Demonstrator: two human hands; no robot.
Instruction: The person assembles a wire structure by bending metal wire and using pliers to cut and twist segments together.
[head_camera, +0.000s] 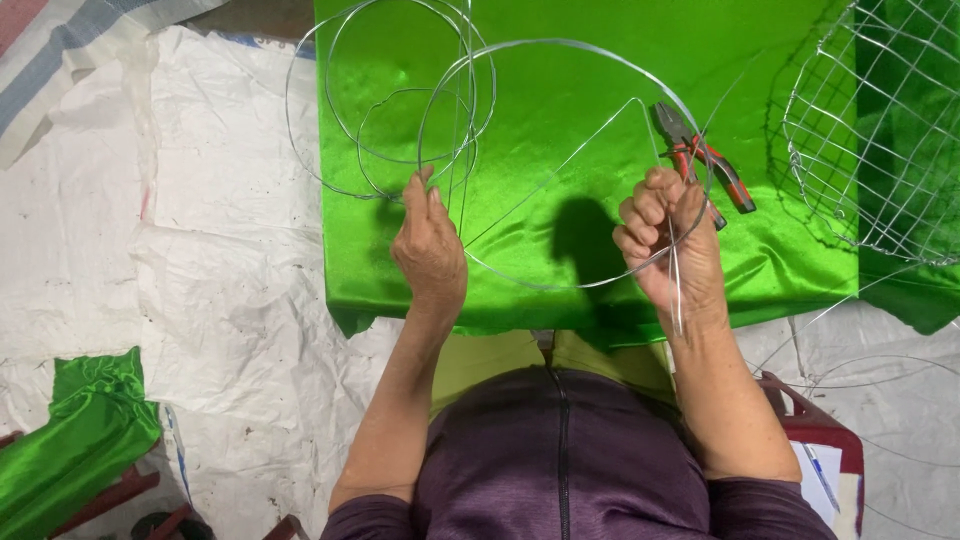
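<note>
The left hand (430, 250) pinches the near-left rim of a thin wire hoop (560, 45); the right hand (668, 245) is fisted around its right side — hoop held above shiny green cloth (560, 120). Beyond the right fist lie red-handled pliers (700, 155); farther right, a wire mesh basket (880, 130). Loose wire coils (385, 100) sit beyond the left grip — crinkled white sheet (200, 250) alongside.
</note>
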